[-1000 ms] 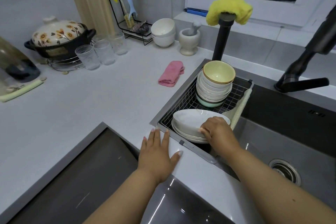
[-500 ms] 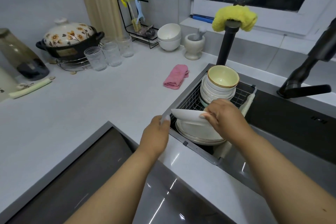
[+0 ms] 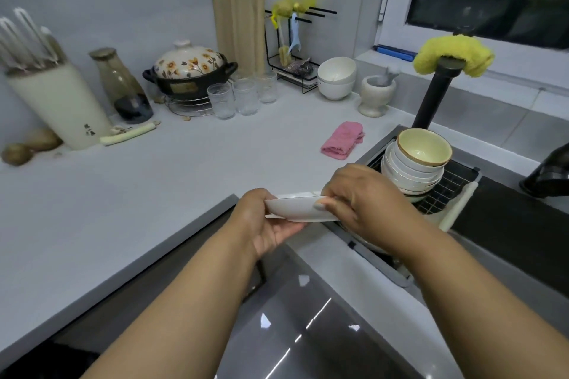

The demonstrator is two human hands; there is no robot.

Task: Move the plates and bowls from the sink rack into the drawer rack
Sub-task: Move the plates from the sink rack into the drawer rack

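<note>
A white plate [image 3: 295,209] hangs level above the counter's corner, left of the sink rack [image 3: 446,194]. My left hand [image 3: 261,221] holds its left edge from below, fingers curled under it. My right hand [image 3: 360,197] pinches the plate's right rim from above. In the wire sink rack stands a stack of white bowls [image 3: 412,172] topped by a yellow-green bowl [image 3: 423,148]. The remaining plates in the rack are hidden behind my right hand and forearm. The drawer rack is not visible; only a glossy grey front [image 3: 308,332] shows below.
A pink cloth [image 3: 341,140] lies on the counter near the rack. Farther back stand glasses [image 3: 243,95], a floral pot [image 3: 191,71], two white bowls [image 3: 337,77], a mortar [image 3: 375,94] and a knife block [image 3: 58,101]. A black post with a yellow cloth [image 3: 452,58] rises behind the sink.
The top plate has left the stack and moved left and up, out over the counter's corner. My left hand went from the counter edge to holding the plate. The view has tilted upward.
</note>
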